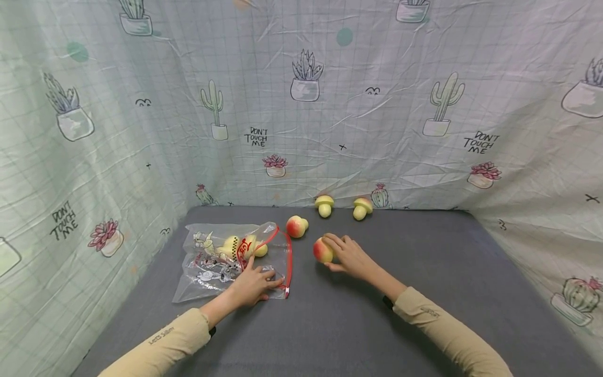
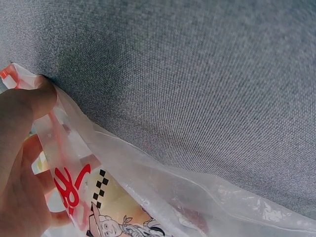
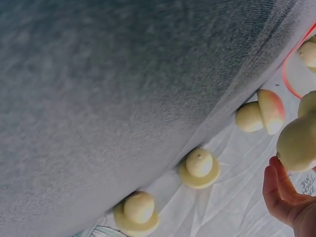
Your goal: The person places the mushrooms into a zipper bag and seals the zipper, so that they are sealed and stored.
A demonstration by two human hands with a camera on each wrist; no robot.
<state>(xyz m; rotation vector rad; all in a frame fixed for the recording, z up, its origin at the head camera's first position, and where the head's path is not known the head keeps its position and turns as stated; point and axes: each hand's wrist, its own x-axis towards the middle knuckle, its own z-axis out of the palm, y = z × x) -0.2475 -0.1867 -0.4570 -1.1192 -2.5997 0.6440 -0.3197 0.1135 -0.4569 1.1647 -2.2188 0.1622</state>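
Observation:
A clear drawstring bag (image 1: pixel 188 283) with red lettering and a red cord lies on the left, its mouth facing right. Yellow toy mushrooms (image 1: pixel 231 245) show through its film. My left hand (image 1: pixel 254 285) holds the bag at its mouth, thumb at the near edge and the fingers spread apart at the film. Right of the bag, my right hand (image 1: pixel 350 256) grips a toy mushroom (image 1: pixel 323 250) with a red-and-yellow cap; the right wrist view shows its pale round stem (image 3: pixel 298 143) at the fingertips.
Three more toy mushrooms are farther back: one with a red cap (image 1: pixel 296 226) near the bag's mouth, and two standing cap-up (image 1: pixel 324 206) by the back curtain (image 1: pixel 348 157). The dark grey tabletop (image 1: pixel 330 324) ends at the printed curtain on the back and sides.

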